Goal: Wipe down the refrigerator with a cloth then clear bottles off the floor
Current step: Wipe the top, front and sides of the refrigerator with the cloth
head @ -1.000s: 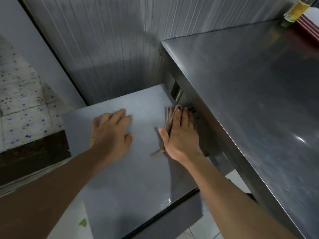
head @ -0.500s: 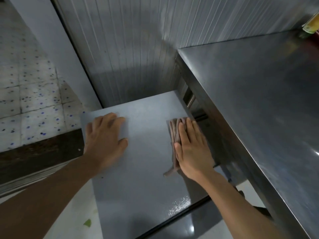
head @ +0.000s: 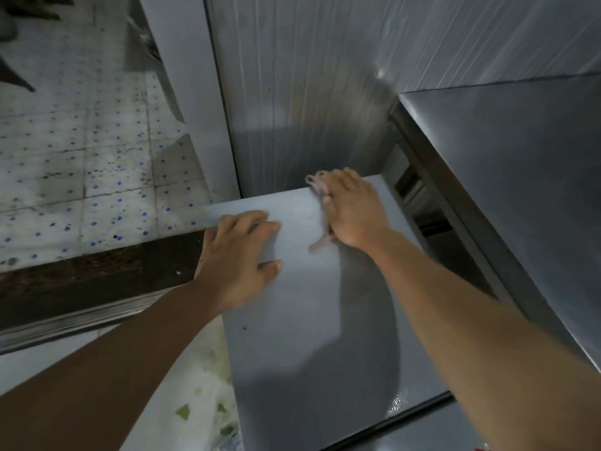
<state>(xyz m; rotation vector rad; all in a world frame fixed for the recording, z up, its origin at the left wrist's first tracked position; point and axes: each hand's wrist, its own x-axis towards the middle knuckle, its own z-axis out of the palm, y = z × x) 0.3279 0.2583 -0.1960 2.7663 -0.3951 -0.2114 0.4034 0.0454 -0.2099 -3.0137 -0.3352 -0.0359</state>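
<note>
The refrigerator's flat grey top (head: 302, 320) fills the lower middle of the view. My left hand (head: 239, 258) lies flat on its left edge, fingers straight. My right hand (head: 353, 208) presses a small pinkish cloth (head: 318, 185) flat against the top near its back edge, close to the ribbed wall. The cloth sticks out beyond my fingertips and a strip of it shows under my palm. No bottles are in view.
A stainless steel table (head: 520, 177) stands higher on the right, close beside the refrigerator. A ribbed metal wall (head: 309, 76) rises behind. White tiled floor with blue dots (head: 81, 164) lies to the left, past a dark threshold (head: 97, 271). Green scraps (head: 183, 411) lie on the floor below.
My right hand has slid the cloth away from me, from the right middle of the top to its back edge. My left hand has stayed flat at the left edge.
</note>
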